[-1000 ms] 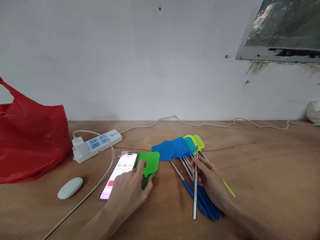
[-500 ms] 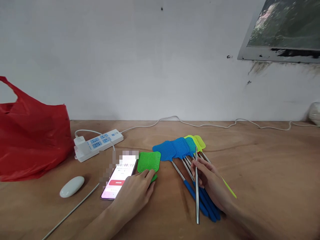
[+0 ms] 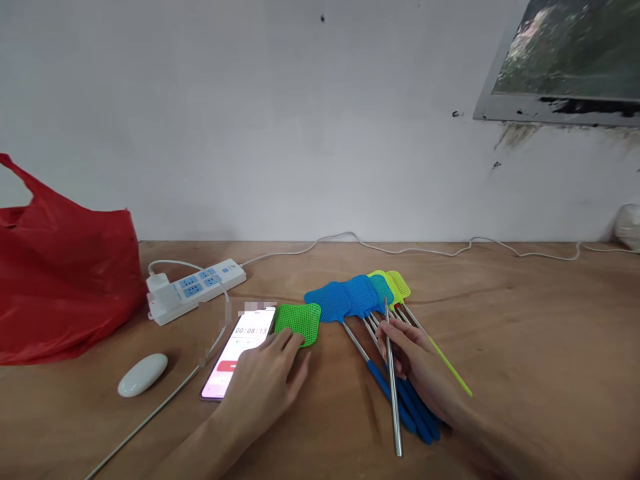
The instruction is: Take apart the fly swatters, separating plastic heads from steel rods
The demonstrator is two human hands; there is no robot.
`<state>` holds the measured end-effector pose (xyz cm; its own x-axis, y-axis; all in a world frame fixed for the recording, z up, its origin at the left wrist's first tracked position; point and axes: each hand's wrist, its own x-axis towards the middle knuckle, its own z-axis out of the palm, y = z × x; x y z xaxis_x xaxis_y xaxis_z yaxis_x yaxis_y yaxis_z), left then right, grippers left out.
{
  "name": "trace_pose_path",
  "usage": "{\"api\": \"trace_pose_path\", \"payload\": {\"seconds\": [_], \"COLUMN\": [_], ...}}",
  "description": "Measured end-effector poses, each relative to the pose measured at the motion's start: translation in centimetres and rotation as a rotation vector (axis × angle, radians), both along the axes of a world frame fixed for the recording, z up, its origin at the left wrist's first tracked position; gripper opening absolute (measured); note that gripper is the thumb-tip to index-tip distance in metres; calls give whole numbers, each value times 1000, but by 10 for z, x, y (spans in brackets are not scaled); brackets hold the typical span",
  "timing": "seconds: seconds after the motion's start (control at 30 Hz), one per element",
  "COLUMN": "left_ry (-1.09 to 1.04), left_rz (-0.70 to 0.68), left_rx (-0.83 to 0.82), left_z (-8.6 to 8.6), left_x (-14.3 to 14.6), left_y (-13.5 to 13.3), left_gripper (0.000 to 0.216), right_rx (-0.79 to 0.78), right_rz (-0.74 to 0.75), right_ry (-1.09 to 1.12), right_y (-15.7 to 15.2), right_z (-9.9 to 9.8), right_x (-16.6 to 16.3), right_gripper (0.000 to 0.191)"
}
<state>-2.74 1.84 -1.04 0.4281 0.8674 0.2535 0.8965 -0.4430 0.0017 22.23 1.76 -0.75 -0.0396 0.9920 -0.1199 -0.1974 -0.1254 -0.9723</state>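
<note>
The fingers of my left hand reach over the lower edge of a green mesh fly swatter head; they lie loosely apart. My right hand pinches a slim silver metal tube, held nearly upright with its lower end towards me. Beneath and beside that hand, several fly swatters lie fanned out. They have blue heads, a teal head and yellow-green heads. Several blue handles show under my right wrist, and a thin yellow handle lies to its right.
A lit phone lies partly under my left hand. Left of it are a white rounded object and a cable. A white power strip and a red plastic bag stand farther left. The wall bounds the table's back.
My left hand has shifted slightly left and its fingers have loosened; the small green piece under them no longer shows. The tube in my right hand has tilted, its top end moving left and lower.
</note>
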Motion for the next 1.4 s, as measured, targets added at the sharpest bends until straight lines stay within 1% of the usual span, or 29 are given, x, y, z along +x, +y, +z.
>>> {"api": "trace_pose_path", "payload": {"seconds": [0.1, 0.17, 0.27, 0.43, 0.53, 0.6, 0.7, 0.8, 0.9, 0.97, 1.07, 1.13, 1.27, 1.4], "left_ry": [-30, -58, -96, -165, -211, -237, -250, -249, -257, -259, -271, -300, -408, -497], "left_rz": [-123, -161, -149, -90, -72, -68, -74, -72, -64, -65, -73, -85, -117, -190], "left_rx": [-99, -135, -167, -218, -230, -229, -237, -231, -214, -205, -200, -200, -233, -297], "left_z": [-2, -2, -1, 1, 1, 1, 2, 3, 2, 0, -3, -3, 2, 8], "left_x": [3, 5, 6, 4, 3, 4, 4, 5, 4, 4, 4, 4, 5, 7], "left_y": [-4, -6, -7, -5, -5, -6, -6, -6, -6, -5, -5, -5, -7, -11], "left_gripper": [24, 24, 24, 26, 27, 29, 29, 29, 32, 33, 32, 34, 38, 31], "right_rx": [14, 21, -10, -170, -158, -137, -128, -132, -132, -117, -98, -77, -24, -44], "right_rz": [58, 103, 166, 270, 316, 299, 232, 257, 275, 213, 83, 45, 53, 63], "right_ry": [-103, -147, -133, 33, 51, 41, 8, -18, -26, -13, 35, 80, 108, 95], "right_y": [0, 0, -1, -1, 0, 1, 1, 3, 3, 2, 2, 2, 1, -2], "right_z": [-6, -9, -9, 2, 4, 5, 6, 4, -1, -3, -4, -1, 4, 3], "right_x": [2, 3, 4, 5, 8, 9, 9, 8, 7, 7, 8, 9, 7, 1], "right_gripper": [46, 48, 49, 45, 42, 40, 41, 46, 46, 44, 38, 37, 38, 39]}}
